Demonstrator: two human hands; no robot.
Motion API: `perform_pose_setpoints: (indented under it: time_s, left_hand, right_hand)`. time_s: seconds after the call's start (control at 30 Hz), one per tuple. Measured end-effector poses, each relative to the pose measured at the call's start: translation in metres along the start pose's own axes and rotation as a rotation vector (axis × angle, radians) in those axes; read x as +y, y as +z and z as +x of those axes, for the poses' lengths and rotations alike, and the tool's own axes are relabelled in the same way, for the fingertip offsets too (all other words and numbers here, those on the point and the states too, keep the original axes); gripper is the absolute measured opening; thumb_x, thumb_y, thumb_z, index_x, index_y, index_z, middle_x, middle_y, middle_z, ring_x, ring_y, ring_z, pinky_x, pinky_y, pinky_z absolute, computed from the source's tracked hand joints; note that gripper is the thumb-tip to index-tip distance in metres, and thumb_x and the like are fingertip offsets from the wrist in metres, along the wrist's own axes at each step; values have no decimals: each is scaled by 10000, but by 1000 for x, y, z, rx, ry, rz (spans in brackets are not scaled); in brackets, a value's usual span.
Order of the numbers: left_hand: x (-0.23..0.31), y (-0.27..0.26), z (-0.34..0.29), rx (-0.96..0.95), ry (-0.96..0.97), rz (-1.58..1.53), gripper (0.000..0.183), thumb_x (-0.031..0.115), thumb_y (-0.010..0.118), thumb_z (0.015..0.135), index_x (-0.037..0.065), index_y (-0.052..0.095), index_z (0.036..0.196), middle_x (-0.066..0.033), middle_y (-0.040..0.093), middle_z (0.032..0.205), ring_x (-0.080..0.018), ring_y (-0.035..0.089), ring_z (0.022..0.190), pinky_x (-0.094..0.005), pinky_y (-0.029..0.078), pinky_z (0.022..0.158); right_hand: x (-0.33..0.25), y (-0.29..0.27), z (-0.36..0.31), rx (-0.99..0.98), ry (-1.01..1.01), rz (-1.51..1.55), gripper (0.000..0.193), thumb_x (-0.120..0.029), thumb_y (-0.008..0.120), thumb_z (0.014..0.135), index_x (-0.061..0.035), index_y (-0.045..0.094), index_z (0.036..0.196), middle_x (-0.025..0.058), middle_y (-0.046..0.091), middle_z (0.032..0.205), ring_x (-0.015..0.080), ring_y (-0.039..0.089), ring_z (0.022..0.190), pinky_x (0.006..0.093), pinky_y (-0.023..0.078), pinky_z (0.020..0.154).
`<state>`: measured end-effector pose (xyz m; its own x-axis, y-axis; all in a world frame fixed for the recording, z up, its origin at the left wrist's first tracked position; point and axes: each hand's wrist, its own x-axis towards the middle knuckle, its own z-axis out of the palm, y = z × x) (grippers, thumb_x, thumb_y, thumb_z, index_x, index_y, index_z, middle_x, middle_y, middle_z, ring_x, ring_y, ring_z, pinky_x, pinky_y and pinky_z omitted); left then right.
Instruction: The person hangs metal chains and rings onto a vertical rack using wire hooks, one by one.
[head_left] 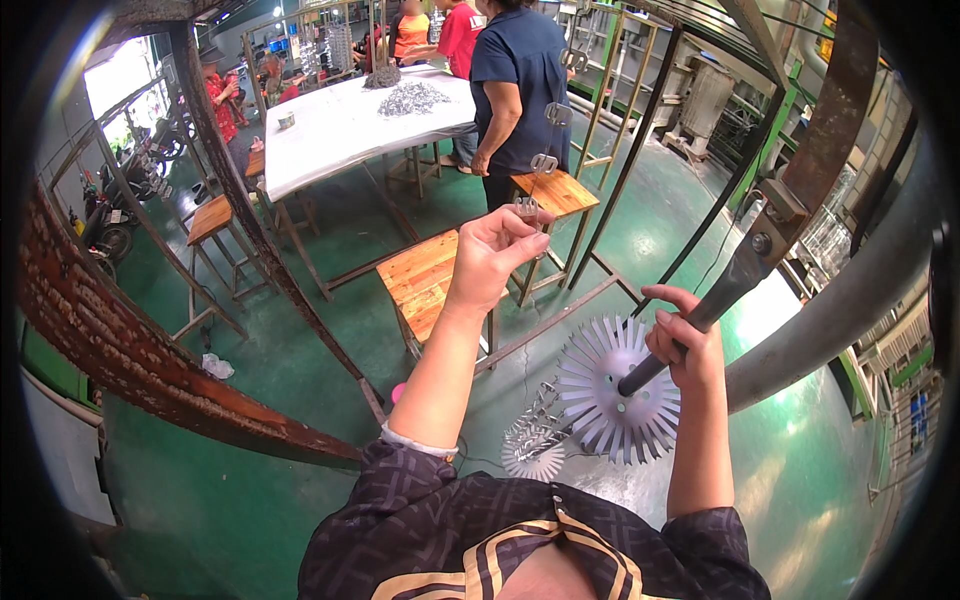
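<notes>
My left hand (497, 258) is raised near the middle, its thumb and fingers pinched on a small metal clip-like piece (527, 208). Similar looped metal pieces (557, 115) hang in a line above it. On the right, my right hand (688, 340) is closed around a dark round rod (722, 292), with the index finger partly extended. The rod's upper end meets a bolted, rusty bar (800, 190). A pale disc with many radial fins (592, 392) sits at its lower end. Below hang a smaller finned disc (533, 464) and several shiny metal pieces (532, 425).
Rusty frame posts (240, 205) stand around me, and a thick grey pipe (830, 325) curves along the right. Wooden stools (415, 275) stand ahead. Beyond is a white-covered table (320, 150) with a heap of metal parts (413, 98). A person in dark blue (525, 80) stands beside it.
</notes>
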<state>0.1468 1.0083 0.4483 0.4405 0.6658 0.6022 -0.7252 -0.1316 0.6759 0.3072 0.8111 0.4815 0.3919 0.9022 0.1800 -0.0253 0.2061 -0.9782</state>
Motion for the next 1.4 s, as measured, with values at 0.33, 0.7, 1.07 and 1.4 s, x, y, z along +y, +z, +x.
perform_pose_setpoints:
  time_s: [0.33, 0.7, 1.07, 1.4]
  left_hand:
    - [0, -5, 2, -32, -46, -49, 99, -74, 623, 738, 10, 579, 708, -122, 615, 962, -175, 579, 912, -280, 437, 801]
    - [-7, -5, 5, -57, -65, -131, 97, -97, 621, 727, -4, 595, 714, -112, 626, 918, -183, 592, 904, -289, 445, 803]
    - [-11, -6, 6, -81, -94, -177, 93, -90, 620, 734, 0, 601, 722, -98, 623, 910, -182, 592, 905, -281, 439, 796]
    - [-21, -13, 6, -79, -155, -219, 65, -45, 630, 756, 11, 601, 743, -110, 613, 907, -153, 552, 877, -275, 411, 791]
  right_hand:
    - [-4, 5, -3, 9, -5, 65, 317, -29, 577, 730, 85, 568, 1026, -31, 332, 412, 72, 277, 346, 234, 235, 386]
    - [-2, 4, -5, 21, -22, 65, 308, -25, 574, 728, 84, 570, 1016, -29, 333, 410, 75, 288, 354, 236, 240, 392]
    - [-2, 1, -7, 37, -19, 70, 299, -24, 574, 727, 89, 573, 1004, -27, 341, 408, 72, 285, 342, 232, 238, 384]
    - [0, 0, -7, 43, -4, 69, 293, -30, 580, 727, 89, 574, 996, -26, 350, 416, 70, 294, 348, 233, 235, 386]
